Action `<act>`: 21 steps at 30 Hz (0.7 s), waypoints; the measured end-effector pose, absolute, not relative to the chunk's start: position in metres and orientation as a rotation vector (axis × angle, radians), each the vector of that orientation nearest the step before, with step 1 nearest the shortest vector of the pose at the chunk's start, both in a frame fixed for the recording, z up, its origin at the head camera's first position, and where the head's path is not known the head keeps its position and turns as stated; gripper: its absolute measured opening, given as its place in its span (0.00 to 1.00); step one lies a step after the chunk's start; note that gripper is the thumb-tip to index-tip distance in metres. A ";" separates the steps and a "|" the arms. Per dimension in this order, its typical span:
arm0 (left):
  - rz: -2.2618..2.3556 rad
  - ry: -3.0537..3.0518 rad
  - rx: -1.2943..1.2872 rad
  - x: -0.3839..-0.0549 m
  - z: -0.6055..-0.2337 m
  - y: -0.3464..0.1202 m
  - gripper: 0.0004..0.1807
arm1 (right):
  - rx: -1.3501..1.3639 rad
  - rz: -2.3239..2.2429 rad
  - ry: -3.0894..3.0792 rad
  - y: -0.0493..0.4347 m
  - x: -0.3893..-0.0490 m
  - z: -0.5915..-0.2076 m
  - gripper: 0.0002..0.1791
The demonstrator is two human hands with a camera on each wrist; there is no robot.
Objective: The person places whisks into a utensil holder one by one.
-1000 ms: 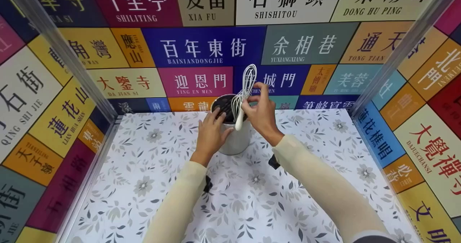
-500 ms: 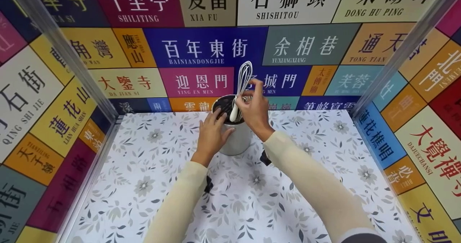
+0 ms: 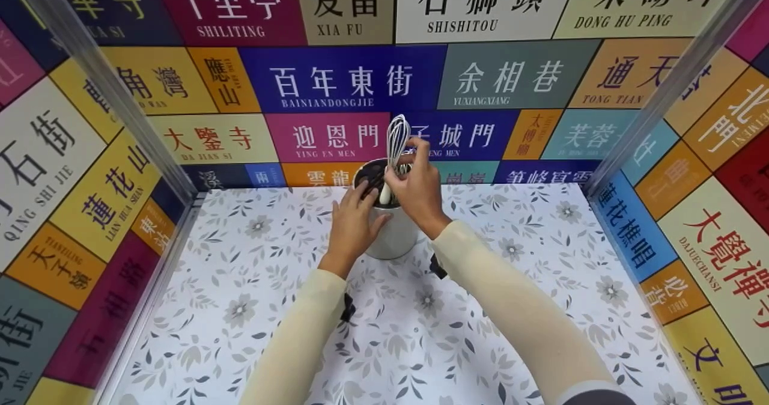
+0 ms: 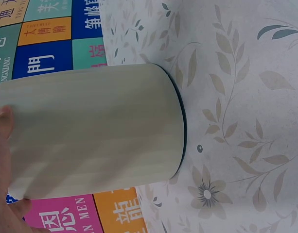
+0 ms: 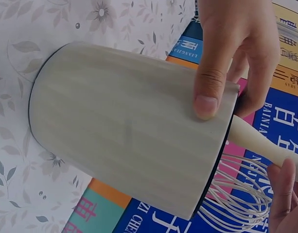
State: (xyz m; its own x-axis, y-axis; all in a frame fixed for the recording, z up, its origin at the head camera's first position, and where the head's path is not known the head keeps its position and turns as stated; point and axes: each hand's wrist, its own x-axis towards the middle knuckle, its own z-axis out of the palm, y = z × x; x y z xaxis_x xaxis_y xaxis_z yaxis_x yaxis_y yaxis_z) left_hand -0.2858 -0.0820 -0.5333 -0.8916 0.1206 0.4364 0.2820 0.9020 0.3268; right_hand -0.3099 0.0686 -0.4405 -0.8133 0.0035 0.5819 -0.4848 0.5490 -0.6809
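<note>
A cream utensil holder [image 3: 393,234] with a dark slotted inside stands at the back of the table. My left hand [image 3: 353,222] grips its rim, thumb [image 5: 207,99] on the outer wall and fingers over the opening. My right hand [image 3: 420,185] pinches a whisk [image 3: 398,137] upside down, wires up. In the right wrist view, its pale handle [image 5: 258,138] points over the rim at the mouth. Wire loops [image 5: 241,194] of what looks like a second whisk stick out of the holder beside it, mostly hidden behind my right hand in the head view.
A flower-patterned cloth [image 3: 252,261] covers the table. Panels of coloured place-name tiles [image 3: 336,80] rise behind the holder and on both sides, with clear posts [image 3: 661,74] at the corners. A dark wrist strap piece [image 3: 437,267] shows under my right sleeve.
My right hand has moved left with the whisk, bringing the handle end over the holder's mouth; the whisk has just dipped a little. My left hand keeps its place on the rim.
</note>
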 end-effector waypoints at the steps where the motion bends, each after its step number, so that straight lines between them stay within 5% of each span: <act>1: -0.538 -2.654 -0.293 -0.286 -0.533 -0.082 0.34 | 0.391 1.208 -2.256 0.069 -0.310 -0.441 0.30; 21: -0.532 -2.679 -0.280 -0.286 -0.532 -0.082 0.34 | 0.434 1.127 -2.298 0.080 -0.305 -0.439 0.35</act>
